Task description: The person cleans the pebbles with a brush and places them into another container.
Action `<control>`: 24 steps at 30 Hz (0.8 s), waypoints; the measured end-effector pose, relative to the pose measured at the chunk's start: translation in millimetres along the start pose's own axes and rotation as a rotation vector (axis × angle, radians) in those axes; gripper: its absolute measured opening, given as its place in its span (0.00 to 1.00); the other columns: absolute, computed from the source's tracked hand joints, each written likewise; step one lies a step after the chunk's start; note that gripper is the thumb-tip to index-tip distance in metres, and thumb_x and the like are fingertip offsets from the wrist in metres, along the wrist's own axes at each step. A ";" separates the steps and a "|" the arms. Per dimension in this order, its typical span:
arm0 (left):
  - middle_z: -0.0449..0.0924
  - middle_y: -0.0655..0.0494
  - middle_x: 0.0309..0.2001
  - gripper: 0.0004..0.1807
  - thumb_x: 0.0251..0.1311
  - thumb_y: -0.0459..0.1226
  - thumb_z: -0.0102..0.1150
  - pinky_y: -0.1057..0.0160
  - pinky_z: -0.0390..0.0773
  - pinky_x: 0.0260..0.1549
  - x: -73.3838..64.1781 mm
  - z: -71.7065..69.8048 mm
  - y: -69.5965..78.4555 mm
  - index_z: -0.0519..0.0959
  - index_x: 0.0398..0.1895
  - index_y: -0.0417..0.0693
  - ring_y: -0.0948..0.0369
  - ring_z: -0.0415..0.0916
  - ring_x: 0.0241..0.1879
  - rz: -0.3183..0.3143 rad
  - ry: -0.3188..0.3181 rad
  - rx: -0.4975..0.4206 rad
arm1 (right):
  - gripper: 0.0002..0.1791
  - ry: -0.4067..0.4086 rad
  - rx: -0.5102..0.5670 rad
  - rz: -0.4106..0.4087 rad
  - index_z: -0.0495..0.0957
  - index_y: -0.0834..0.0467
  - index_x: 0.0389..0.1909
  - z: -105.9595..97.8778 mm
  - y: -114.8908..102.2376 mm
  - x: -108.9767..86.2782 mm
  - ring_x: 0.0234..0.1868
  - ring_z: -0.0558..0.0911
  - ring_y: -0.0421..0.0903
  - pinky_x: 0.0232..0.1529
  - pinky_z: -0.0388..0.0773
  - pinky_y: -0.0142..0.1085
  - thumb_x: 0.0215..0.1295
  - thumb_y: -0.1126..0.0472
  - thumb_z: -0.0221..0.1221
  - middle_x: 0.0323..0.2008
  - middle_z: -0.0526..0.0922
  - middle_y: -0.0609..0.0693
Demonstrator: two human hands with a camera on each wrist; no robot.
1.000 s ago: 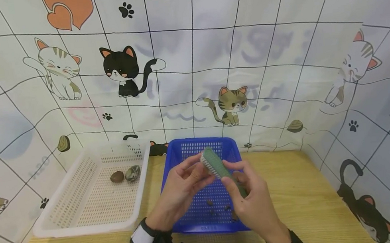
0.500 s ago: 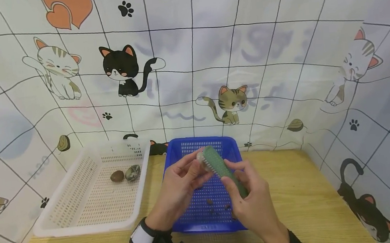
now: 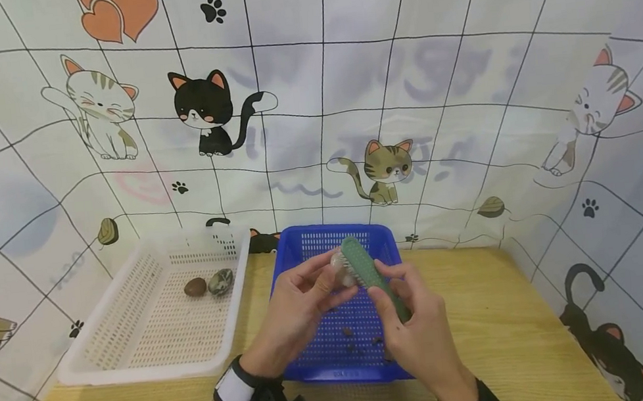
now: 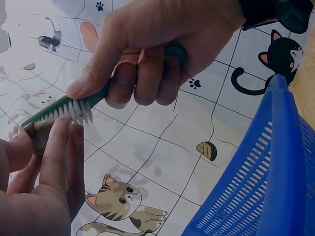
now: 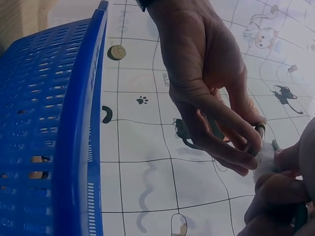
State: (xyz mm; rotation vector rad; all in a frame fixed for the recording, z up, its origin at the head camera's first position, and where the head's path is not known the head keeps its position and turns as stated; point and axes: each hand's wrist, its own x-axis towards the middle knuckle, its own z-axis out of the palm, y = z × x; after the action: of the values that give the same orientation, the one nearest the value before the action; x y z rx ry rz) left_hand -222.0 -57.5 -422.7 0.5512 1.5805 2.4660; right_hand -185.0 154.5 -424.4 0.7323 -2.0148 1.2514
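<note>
In the head view, my left hand (image 3: 301, 309) pinches a pale, rounded stone (image 3: 341, 270) between thumb and fingers. My right hand (image 3: 415, 322) grips the handle of a green scrubbing brush (image 3: 369, 272), its white bristles (image 4: 81, 110) against the stone. Both hands are above a blue plastic basket (image 3: 312, 382), which has small dark bits on its floor. The left wrist view gives the stone (image 4: 40, 136) a brownish look under the brush head. Seen from the right wrist, fingers hide most of the stone and the brush.
On the left stands a white plastic basket (image 3: 139, 373) holding a brown stone (image 3: 195, 287) and a mottled grey-green stone (image 3: 221, 283). Both baskets sit on a wooden table (image 3: 479, 328). A cat-patterned cloth (image 3: 298, 97) encloses the back and sides.
The brush head has shifted slightly to the right along the stone, so more of the stone shows. Both hands keep their hold, and the whole head view has moved a little.
</note>
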 end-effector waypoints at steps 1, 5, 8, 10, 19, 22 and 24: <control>0.81 0.32 0.76 0.28 0.92 0.38 0.57 0.55 0.93 0.68 0.2 -1.1 1.2 0.73 0.86 0.36 0.58 0.93 0.63 -0.001 0.011 -0.005 | 0.15 -0.001 0.004 0.001 0.79 0.68 0.62 0.2 0.2 0.1 0.27 0.83 0.32 0.18 0.75 0.23 0.80 0.77 0.66 0.42 0.97 0.64; 0.83 0.35 0.76 0.26 0.92 0.39 0.57 0.57 0.94 0.66 0.9 -4.4 4.7 0.76 0.85 0.41 0.58 0.95 0.60 -0.013 0.055 -0.012 | 0.16 -0.016 0.033 0.017 0.79 0.67 0.64 1.7 0.3 -1.0 0.19 0.74 0.27 0.12 0.69 0.22 0.81 0.76 0.65 0.31 0.94 0.55; 0.86 0.39 0.74 0.26 0.92 0.39 0.58 0.57 0.94 0.65 1.6 -4.0 4.8 0.77 0.85 0.42 0.59 0.96 0.60 -0.016 0.073 -0.010 | 0.16 -0.029 0.052 0.032 0.79 0.66 0.65 3.4 -0.4 -3.2 0.17 0.73 0.25 0.12 0.71 0.23 0.82 0.75 0.65 0.27 0.91 0.50; 0.88 0.42 0.72 0.26 0.91 0.39 0.59 0.58 0.94 0.66 1.8 -2.5 3.0 0.76 0.85 0.42 0.59 0.95 0.60 -0.022 0.070 -0.004 | 0.16 -0.031 0.047 0.030 0.79 0.66 0.65 4.7 -0.6 -4.6 0.18 0.74 0.25 0.12 0.72 0.23 0.82 0.75 0.65 0.27 0.90 0.50; 0.81 0.30 0.77 0.33 0.88 0.43 0.64 0.55 0.92 0.69 -1.0 4.3 -5.6 0.72 0.87 0.37 0.58 0.92 0.64 -0.038 -0.028 0.008 | 0.13 0.006 0.002 0.007 0.78 0.69 0.60 6.8 4.2 -4.1 0.20 0.76 0.26 0.15 0.74 0.23 0.81 0.76 0.65 0.50 0.96 0.71; 0.78 0.28 0.79 0.33 0.88 0.43 0.64 0.55 0.93 0.68 -2.4 4.2 -4.1 0.71 0.87 0.36 0.58 0.92 0.64 -0.022 -0.025 -0.006 | 0.14 0.020 -0.016 0.029 0.78 0.70 0.62 4.6 5.1 -2.3 0.22 0.79 0.27 0.15 0.73 0.23 0.81 0.76 0.65 0.51 0.96 0.72; 0.79 0.29 0.78 0.33 0.89 0.42 0.63 0.55 0.93 0.68 -2.8 4.1 -2.5 0.72 0.87 0.36 0.57 0.92 0.63 -0.015 -0.007 -0.016 | 0.15 0.026 -0.021 0.052 0.78 0.69 0.63 3.0 4.6 -1.4 0.28 0.84 0.31 0.18 0.77 0.24 0.82 0.75 0.65 0.49 0.96 0.70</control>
State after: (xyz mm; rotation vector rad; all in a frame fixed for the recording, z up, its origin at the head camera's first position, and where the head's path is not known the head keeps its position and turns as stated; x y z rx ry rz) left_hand -218.0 -53.9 -424.1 0.5439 1.5554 2.4608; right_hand -188.2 153.7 -429.1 0.6540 -2.0351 1.2606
